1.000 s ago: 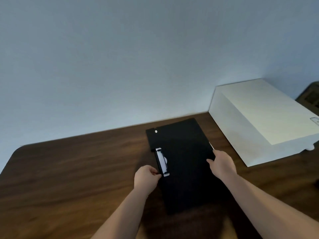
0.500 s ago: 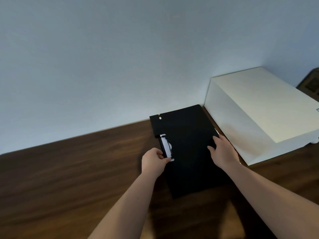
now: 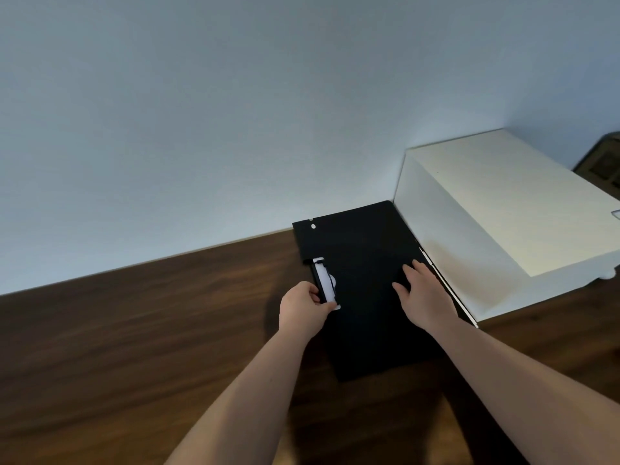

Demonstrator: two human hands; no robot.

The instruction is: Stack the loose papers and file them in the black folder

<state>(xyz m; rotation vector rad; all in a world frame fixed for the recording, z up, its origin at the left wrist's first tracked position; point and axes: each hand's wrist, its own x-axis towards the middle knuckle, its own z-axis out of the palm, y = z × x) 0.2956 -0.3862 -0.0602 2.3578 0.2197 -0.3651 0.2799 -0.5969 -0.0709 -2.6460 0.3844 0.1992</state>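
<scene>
black folder (image 3: 365, 297) closed and flat on the dark wooden table (image 3: 134, 330), far corner now almost against the wall and right edge just beside the white box (image 3: 503, 213). slid away from the body and toward that box compared with a second ago, when more bare wood showed between them. left hand (image 3: 303, 312) closed narrowly on the white-and-black spine clip (image 3: 324, 283) at the folder's left edge, thumb and fingers pinching its near end, same hold as before. right hand (image 3: 424, 293) spread flat and fairly wide on the cover near the right edge, pressing down, gripping nothing. thin white line of papers (image 3: 446, 290) peeking out along the folder's right edge, running from beside the right hand toward the near corner of the box. probably the filing itself done, with the sheets already inside and the remaining work only seating the clip and parking the folder.

hard to tell: whether the clip is fully locked, since the left fingers cover its near end. number of sheets inside and how squarely stacked, hidden under the cover. no other loose papers anywhere on the visible table, though the near edge and right side fall outside the view. dark object at far right cut off, unidentifiable. small pale dot near the folder's far left corner, likely a rivet or hole.
</scene>
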